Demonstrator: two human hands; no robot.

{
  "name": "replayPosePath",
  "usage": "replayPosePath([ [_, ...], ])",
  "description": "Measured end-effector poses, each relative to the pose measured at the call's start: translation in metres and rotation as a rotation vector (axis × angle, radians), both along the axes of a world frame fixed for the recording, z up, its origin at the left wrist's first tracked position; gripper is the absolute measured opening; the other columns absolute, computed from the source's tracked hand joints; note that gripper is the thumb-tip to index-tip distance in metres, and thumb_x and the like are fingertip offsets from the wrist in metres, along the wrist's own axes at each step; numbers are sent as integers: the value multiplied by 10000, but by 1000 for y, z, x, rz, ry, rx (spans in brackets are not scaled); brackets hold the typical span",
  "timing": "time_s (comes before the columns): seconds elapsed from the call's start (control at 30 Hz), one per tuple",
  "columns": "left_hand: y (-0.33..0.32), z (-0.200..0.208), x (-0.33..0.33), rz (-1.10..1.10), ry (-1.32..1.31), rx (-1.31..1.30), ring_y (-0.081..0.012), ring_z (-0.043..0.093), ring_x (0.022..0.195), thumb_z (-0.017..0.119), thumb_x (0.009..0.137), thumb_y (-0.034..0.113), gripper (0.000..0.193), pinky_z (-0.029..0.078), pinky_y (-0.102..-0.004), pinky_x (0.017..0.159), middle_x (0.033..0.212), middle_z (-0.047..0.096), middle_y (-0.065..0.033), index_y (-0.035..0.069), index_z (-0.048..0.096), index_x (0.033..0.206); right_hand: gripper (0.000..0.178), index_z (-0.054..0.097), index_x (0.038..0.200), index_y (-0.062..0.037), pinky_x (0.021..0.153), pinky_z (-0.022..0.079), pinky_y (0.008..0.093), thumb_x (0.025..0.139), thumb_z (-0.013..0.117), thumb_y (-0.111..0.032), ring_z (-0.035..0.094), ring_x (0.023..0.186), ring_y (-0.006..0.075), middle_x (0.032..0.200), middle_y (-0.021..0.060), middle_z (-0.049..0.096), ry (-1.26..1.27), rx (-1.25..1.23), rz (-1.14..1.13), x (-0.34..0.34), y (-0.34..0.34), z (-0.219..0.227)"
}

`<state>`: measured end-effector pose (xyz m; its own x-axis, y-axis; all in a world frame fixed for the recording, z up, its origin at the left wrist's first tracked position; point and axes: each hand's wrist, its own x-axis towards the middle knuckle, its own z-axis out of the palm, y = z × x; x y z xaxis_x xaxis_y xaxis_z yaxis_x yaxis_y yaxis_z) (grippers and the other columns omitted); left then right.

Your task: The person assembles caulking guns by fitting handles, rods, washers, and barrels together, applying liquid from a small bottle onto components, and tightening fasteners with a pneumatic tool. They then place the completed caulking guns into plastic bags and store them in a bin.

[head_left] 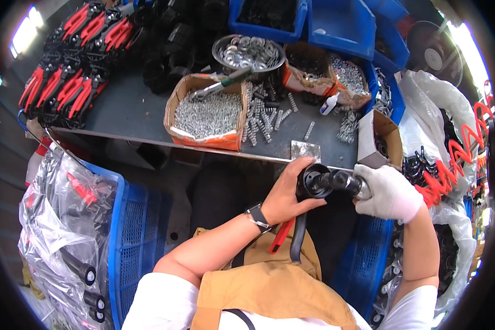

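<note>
At the bench's front edge, my bare left hand (285, 197) is closed around a black round cup-shaped part (313, 175) whose open end faces right. A red handle (281, 237) and a dark curved lever (298, 242) hang below that hand, apparently belonging to the same part. My right hand (389, 192), in a white glove, grips an air ratchet wrench (344, 181) with a black head. The wrench's tip reaches the mouth of the black part; how deep it sits I cannot tell. A small metal plate (306, 149) lies just beyond my left hand.
An orange carton of small springs (206, 118), loose springs (264, 122) and a metal bowl of washers (248, 52) stand on the bench. Red-handled tools (66, 88) are stacked at left. A red coiled hose (451, 173) hangs at right. Blue crates (140, 231) flank my lap.
</note>
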<state>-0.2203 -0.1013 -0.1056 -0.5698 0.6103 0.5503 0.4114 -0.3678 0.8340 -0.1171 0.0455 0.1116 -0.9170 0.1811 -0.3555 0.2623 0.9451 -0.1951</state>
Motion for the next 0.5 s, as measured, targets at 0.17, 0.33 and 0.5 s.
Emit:
replayPosePath([
  [0.17,-9,32,-13,171,396,-154,-353,524,1179,884,680,327,920,372,-424,1055,1257,548,-156,56,405,1417,464,554,1109,-79,727,516,442,707,775,-154,639,824,351,900,161,606,481,307,313,-25,-37,33],
  [0.33,5,49,3,188,360,-302,-310,592,993,765,768,267,667,441,-419,896,1097,628,-118,66,498,1346,496,516,1300,-201,900,472,476,856,682,-345,580,1055,390,1111,212,571,577,550,392,-185,30,-20],
  [0.5,16,39,10,233,359,-183,-315,585,1006,799,741,232,690,455,-412,914,1072,612,-135,67,501,1341,565,458,1367,-210,971,459,488,865,681,-342,564,1129,409,1138,217,581,352,325,284,-272,97,-55],
])
